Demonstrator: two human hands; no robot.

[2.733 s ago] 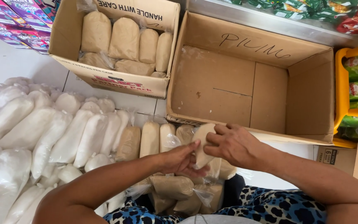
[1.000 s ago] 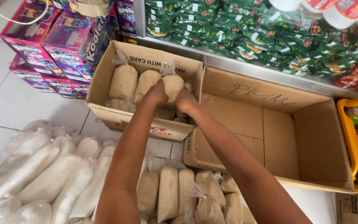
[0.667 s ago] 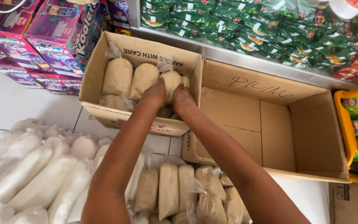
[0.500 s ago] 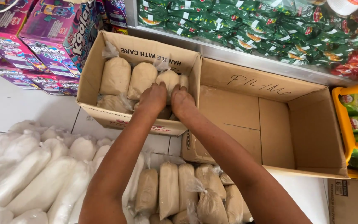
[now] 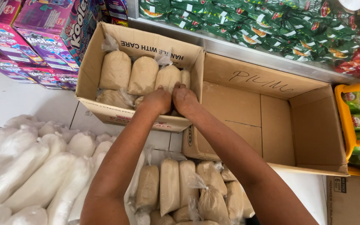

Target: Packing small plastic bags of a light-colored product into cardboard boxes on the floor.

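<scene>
Both hands have sunk deeper, left hand (image 5: 158, 100) and right hand (image 5: 184, 98) closed on a hidden bag inside the carton (image 5: 89, 79); best seated snugly beside the tan bags (image 5: 142, 75).

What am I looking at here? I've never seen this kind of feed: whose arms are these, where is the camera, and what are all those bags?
There is no machine here: the view comes from one camera worn on a person's head, looking down at their own two bare arms. The left hand and the right hand reach side by side into the open brown cardboard box, at the right end of a row of clear plastic bags of tan powder. The fingertips are hidden behind the box wall, so what they grip cannot be told. Beside it sits a larger empty cardboard box. On the white tiled floor nearer the person lie more tan bags and, to the left, a heap of white-filled plastic bags. Behind are purple cartons and a shelf of green packets.
</scene>
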